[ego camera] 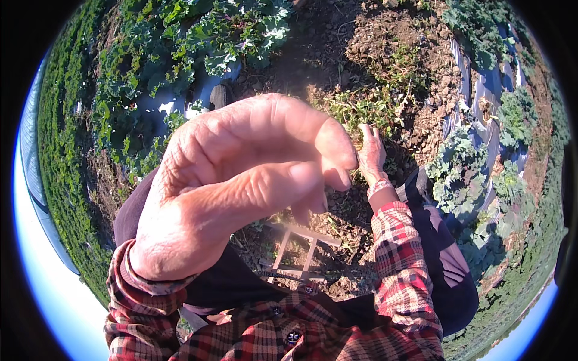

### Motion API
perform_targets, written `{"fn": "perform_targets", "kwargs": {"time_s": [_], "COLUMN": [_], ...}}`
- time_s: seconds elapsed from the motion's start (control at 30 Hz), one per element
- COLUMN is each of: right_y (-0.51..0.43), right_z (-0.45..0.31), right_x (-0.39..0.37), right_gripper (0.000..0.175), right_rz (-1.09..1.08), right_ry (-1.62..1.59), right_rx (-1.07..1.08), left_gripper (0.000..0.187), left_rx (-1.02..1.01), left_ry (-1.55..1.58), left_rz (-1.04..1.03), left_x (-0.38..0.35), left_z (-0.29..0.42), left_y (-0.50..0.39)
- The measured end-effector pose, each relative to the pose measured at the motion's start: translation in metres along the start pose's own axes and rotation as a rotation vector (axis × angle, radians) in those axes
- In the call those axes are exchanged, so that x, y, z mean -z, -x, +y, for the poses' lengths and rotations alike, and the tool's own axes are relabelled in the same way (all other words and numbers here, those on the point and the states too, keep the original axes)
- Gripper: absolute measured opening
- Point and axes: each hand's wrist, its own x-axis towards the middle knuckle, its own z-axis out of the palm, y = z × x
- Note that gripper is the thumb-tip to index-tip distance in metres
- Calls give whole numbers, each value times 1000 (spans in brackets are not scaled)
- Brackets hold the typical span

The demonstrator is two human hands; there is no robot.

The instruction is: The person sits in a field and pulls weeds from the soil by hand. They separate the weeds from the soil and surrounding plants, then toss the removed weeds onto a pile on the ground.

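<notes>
My left hand (244,180) is raised close to the camera, large in the picture. Its fingers are loosely curled and spread, the thumb bent in toward them, and nothing shows in its grasp. Lower down, my right hand (373,155) reaches to the ground at the edge of a patch of low green weeds (361,106). Its thumb side is partly hidden behind the left hand, so whether it grips any stems is unclear. Brown clumpy soil (420,131) lies around the weeds.
Leafy kale plants (235,36) fill the row on the left. More kale (458,167) grows on the right beside torn plastic mulch (485,104). A slatted frame (295,252) lies on the ground between my legs. A dark shoe tip (220,96) shows beyond my left hand.
</notes>
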Motion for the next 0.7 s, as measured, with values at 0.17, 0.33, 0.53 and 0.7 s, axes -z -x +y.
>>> {"fn": "perform_targets", "kwargs": {"time_s": [0.17, 0.33, 0.53, 0.7], "right_y": [-5, 14, 5, -49], "right_z": [21, 10, 0, 11], "right_x": [37, 29, 24, 40], "right_gripper": [59, 58, 67, 84], "right_rz": [260, 92, -130, -195], "right_ry": [-37, 39, 240, 302], "right_rx": [109, 41, 27, 30], "left_gripper": [22, 22, 20, 20], "left_rx": [-9, 4, 35, 50], "left_ry": [-5, -2, 16, -2], "left_rz": [-29, -36, 19, 55], "left_x": [-1, -2, -5, -7], "left_z": [-1, 0, -1, 1], "left_y": [-1, -3, -3, -7]}}
